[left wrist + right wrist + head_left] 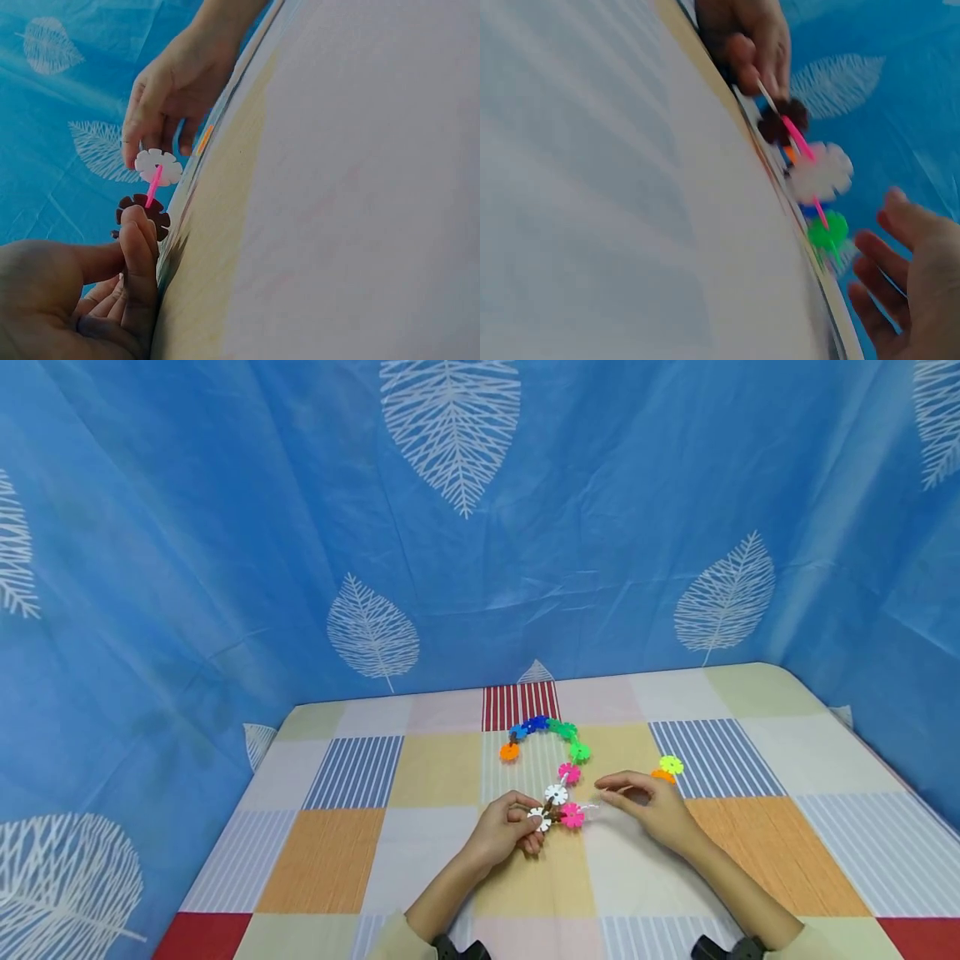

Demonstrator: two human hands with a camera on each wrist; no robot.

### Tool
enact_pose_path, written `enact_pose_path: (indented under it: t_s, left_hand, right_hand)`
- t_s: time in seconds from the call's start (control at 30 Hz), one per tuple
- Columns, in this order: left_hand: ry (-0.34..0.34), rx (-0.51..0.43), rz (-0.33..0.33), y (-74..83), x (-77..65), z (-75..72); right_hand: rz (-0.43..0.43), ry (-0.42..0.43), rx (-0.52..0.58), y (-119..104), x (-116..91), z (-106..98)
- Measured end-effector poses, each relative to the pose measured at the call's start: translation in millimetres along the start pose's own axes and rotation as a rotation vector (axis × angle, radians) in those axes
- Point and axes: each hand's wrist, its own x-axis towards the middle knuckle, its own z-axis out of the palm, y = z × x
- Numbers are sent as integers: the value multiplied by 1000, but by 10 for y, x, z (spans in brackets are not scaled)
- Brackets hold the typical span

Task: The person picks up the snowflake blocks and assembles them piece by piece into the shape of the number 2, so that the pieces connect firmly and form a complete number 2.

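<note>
A chain of notched flower-shaped plastic discs curves over the tablecloth, with an orange disc (pixel 509 752), dark blue discs (pixel 536 724), a green disc (pixel 580 752) and a pink disc (pixel 569 773) along it. At its near end my left hand (pixel 501 827) pinches a white disc (pixel 538 819) between thumb and fingers. A brown disc (pixel 154 217) and a pink disc (pixel 573 815) follow, then an edge-on white disc (pixel 591 807). Just right of that white disc, my right hand (pixel 660 810) hovers apart from it, fingers loosely bent, nothing in them.
Beyond the right hand lie a loose yellow disc (pixel 672 765) and an orange disc (pixel 663 775), partly behind the hand in the head view. A patchwork cloth (pixel 322 860) covers the table. Blue leaf-print curtains (pixel 570 527) stand behind and at both sides.
</note>
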Motion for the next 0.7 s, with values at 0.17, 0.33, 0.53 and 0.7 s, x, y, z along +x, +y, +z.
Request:
enact_pose_path:
  t_s: [0.17,0.33,0.53,0.7]
  left_hand:
    - [2,12,-8,-7,3,4]
    - [4,35,-6,-25,11,2]
    - [5,51,-1,-30,22,4]
    - [8,22,0,-42,26,4]
  right_hand:
    - [75,242,-370,193,25,-352]
    - [166,202,-556,315,-27,-561]
    - [170,209,-549,340,-21,-583]
    - [276,244,-188,243,10,-510]
